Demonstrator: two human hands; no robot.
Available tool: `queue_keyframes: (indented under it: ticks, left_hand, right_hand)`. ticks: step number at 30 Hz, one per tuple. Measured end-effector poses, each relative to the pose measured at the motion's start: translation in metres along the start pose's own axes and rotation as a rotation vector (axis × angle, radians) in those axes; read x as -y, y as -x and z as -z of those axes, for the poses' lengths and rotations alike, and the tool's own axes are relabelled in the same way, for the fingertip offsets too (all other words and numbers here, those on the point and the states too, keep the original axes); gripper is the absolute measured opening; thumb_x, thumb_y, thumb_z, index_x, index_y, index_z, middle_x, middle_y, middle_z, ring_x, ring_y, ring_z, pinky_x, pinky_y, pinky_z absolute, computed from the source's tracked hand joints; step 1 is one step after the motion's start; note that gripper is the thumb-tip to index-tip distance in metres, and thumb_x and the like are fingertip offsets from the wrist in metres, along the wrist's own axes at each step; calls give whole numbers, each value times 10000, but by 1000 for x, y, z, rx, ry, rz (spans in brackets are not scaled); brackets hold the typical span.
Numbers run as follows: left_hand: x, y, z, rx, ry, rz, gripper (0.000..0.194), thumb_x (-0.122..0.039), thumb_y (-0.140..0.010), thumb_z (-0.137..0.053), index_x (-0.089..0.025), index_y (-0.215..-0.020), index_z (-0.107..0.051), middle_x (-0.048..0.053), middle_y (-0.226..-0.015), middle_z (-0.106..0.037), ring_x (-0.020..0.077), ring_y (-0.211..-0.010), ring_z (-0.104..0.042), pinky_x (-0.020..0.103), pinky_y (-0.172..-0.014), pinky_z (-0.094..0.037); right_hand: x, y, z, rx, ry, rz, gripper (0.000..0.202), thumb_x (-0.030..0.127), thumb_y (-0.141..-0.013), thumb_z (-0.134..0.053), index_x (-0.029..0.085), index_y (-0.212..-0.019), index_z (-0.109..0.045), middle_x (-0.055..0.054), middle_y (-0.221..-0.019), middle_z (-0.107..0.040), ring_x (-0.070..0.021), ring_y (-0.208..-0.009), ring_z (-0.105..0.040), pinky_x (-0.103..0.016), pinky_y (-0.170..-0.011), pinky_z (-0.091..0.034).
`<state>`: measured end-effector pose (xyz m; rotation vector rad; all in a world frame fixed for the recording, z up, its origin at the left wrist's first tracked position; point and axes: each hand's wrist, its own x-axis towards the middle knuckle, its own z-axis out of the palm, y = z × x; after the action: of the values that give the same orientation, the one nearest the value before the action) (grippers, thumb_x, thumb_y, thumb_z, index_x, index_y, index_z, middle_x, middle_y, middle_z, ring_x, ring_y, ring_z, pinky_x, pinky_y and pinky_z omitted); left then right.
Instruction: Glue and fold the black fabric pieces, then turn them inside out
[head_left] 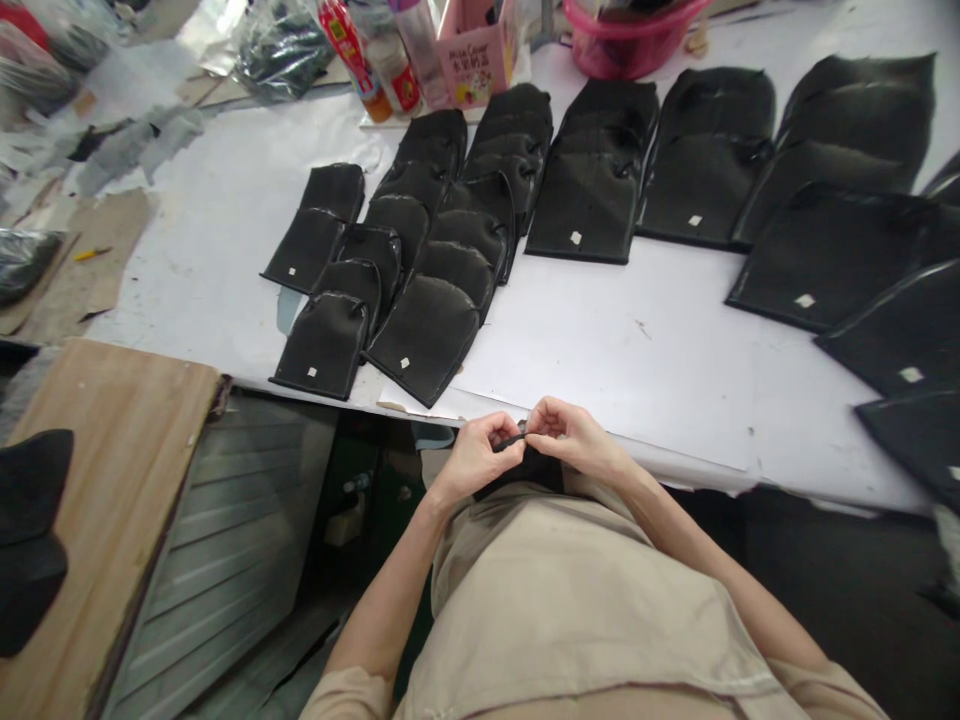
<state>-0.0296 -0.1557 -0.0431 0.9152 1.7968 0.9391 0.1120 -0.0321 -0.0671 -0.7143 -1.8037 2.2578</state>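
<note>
At the table's near edge, in front of my apron, both hands meet over a black piece [510, 442]. My left hand [476, 455] pinches it between thumb and curled fingers. The fingertips of my right hand [571, 438] close on the same piece, right beside the left. A dark part [541, 468] hangs below the hands; whether it belongs to the same piece I cannot tell. Beyond lie overlapping flat black pieces with rounded tops, such as this front one [429, 325] and another [589, 200], several bearing a small white tag.
The white-covered table [600, 340] spreads ahead. At its back stand bottles [352, 55], a pink box [474, 55] and a pink basin [630, 45]. On the left are a wooden board [127, 470] with black pieces, cardboard [97, 250], a yellow tool [91, 254] and plastic bags [281, 45].
</note>
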Motion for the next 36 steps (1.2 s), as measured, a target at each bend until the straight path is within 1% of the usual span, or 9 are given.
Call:
queue_keyframes:
  ticks: [8,15,21,25,27,29,32,34,36]
  left_hand:
    - [0,-1,0,10,32,-8,85,-225,-773,-613,-151,-746,-581,-30,-686,-554,86,-610,-466,198,-568,-364]
    - [0,0,-3,-7,52,17,168,-290,-774,-656,-158,-722,-565,-29,-665,-550,84,-583,-452,200,-545,-348]
    - [-2,-1,-5,-7,18,-10,76,-224,-744,-594,-164,-707,-567,-44,-621,-509,79,-554,-419,199,-540,-345]
    - [-1,-2,-4,-20,32,-17,72,-219,-733,-589,-161,-702,-559,-40,-618,-507,81,-559,-422,201,-536,-340]
    - [0,-3,-3,-12,79,-2,81,-228,-737,-586,-162,-703,-553,-37,-626,-507,83,-563,-432,200,-535,-344]
    - [2,-4,-2,-1,133,19,99,-247,-739,-588,-165,-705,-545,-33,-640,-512,86,-570,-446,200,-538,-352]
    - [2,-4,-1,5,176,47,124,-274,-740,-596,-166,-709,-543,-27,-655,-519,87,-576,-451,200,-535,-348]
    - [1,-4,-1,4,181,55,133,-280,-742,-598,-164,-706,-543,-29,-650,-511,82,-566,-434,198,-525,-331]
    - [-1,-3,-2,3,182,54,136,-277,-746,-598,-164,-699,-539,-36,-636,-492,76,-552,-410,198,-514,-312]
  right_hand:
    - [-4,1,-5,-89,-8,-10,131,191,-689,-620,175,-809,-573,24,-726,-600,-98,-611,-507,-232,-568,-410]
    - [-3,1,-5,-88,-19,-3,145,194,-681,-631,178,-811,-569,13,-743,-624,-103,-624,-525,-236,-581,-429]
    - [-4,4,-8,-122,53,32,141,210,-684,-632,178,-814,-586,8,-751,-629,-111,-633,-528,-251,-598,-435]
    - [-4,4,-9,-148,66,39,118,206,-703,-626,178,-812,-591,9,-737,-622,-122,-648,-542,-258,-610,-439]
    - [0,6,-5,-112,73,67,110,216,-765,-617,175,-867,-616,-7,-792,-645,-139,-707,-577,-275,-664,-468]
    - [4,10,3,-14,92,105,147,248,-841,-614,179,-967,-642,-30,-897,-679,-164,-812,-615,-305,-756,-496]
    - [7,18,12,125,222,170,267,268,-820,-725,213,-1063,-629,-44,-1076,-687,-208,-977,-625,-344,-875,-492]
    - [4,21,14,125,378,227,339,218,-760,-786,234,-1048,-608,-41,-1129,-676,-226,-1014,-622,-363,-904,-478]
    - [-1,22,11,76,497,282,304,168,-768,-766,241,-1006,-591,-45,-1132,-673,-232,-1007,-626,-375,-898,-472]
